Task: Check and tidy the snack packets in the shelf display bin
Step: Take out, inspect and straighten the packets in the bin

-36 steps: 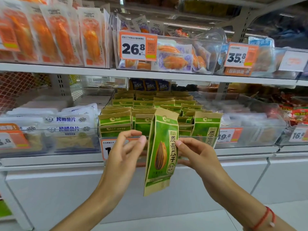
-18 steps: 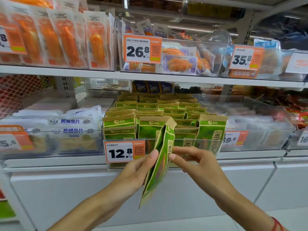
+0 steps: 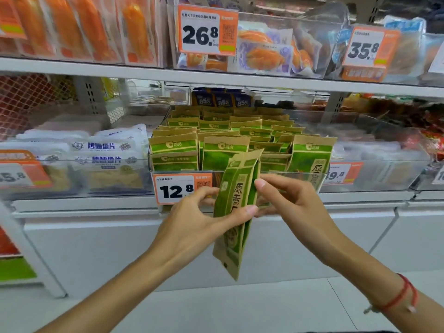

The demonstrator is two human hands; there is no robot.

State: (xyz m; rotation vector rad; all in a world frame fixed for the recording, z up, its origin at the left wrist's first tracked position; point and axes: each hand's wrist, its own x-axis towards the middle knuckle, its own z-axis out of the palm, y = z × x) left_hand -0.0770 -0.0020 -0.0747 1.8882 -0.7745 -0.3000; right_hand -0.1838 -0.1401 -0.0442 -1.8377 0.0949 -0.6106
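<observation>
The snack packet (image 3: pixel 236 212), green and kraft-brown with a seed picture, hung upright in front of the display bin (image 3: pixel 319 181), turned nearly edge-on, its bottom well below the shelf's front edge. Both hands held this one packet. The left hand (image 3: pixel 192 219) pinched it at mid-height, thumb lying across the printed face and fingers curled behind. The right hand (image 3: pixel 288 200) gripped its right edge, fingertips pressed on the green side. A red string bracelet (image 3: pixel 398 296) circled the right wrist.

Behind the hands the clear bin stood at the shelf's front edge, packed with matching packets in roughly four rows running back; too many overlapped for an exact count. One orange price tag (image 3: pixel 179 188) reading 12.8 sat on the bin's front left corner. To the left, white fish-slice packets (image 3: pixel 105 152) filled a neighbouring bin. On the shelf above, two orange tags showed 26.8 (image 3: pixel 206 30) and 35.8 (image 3: pixel 367 49).
</observation>
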